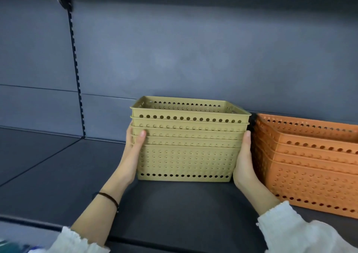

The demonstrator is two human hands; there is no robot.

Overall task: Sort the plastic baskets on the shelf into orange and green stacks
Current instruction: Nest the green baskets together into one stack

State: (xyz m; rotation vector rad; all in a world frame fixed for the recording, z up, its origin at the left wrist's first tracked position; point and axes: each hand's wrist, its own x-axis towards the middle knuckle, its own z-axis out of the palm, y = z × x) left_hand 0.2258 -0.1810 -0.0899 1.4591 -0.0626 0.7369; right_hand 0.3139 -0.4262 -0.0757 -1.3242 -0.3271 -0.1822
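A stack of several olive-green perforated plastic baskets (188,142) stands nested on the dark shelf (174,210), near the middle. My left hand (132,154) presses flat against the stack's left side, thumb on the front edge. On the opposite side my right hand (244,161) grips the stack's right wall. Just to the right stands a nested stack of several orange baskets (308,165), partly cut off by the frame's right edge and close beside the green stack.
The grey back panel (193,55) rises behind the baskets. A slotted upright rail (77,74) runs down at the left, with a shelf bracket above it. Bare shelf surface extends to the left of the green stack and in front of it.
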